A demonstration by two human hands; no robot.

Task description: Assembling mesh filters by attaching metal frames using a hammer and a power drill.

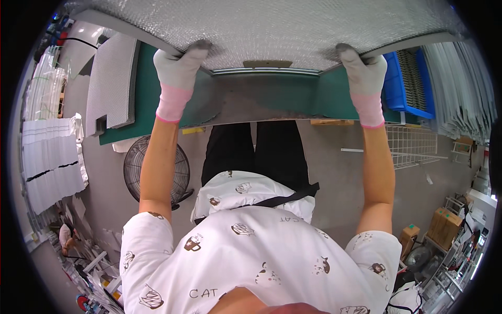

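Observation:
A large framed panel of silvery mesh (272, 29) is raised in front of me above the workbench, its near edge toward my body. My left hand (180, 70), in a pale glove with grey fingertips and a pink cuff, grips the frame near its left corner, thumb on the mesh face. In the same kind of glove, my right hand (363, 70) grasps the frame near the right corner. The fingers beneath the frame are hidden on both sides. A small dull plate (267, 64) shows at the middle of the panel's near edge.
Below the panel lies a green-topped bench (145, 99) with a worn grey middle. Mesh sheets (112, 78) are stacked at its left; a blue bin (400, 86) of small metal parts stands right, beside many long pale strips (457, 83). A floor fan (157, 170) is lower left.

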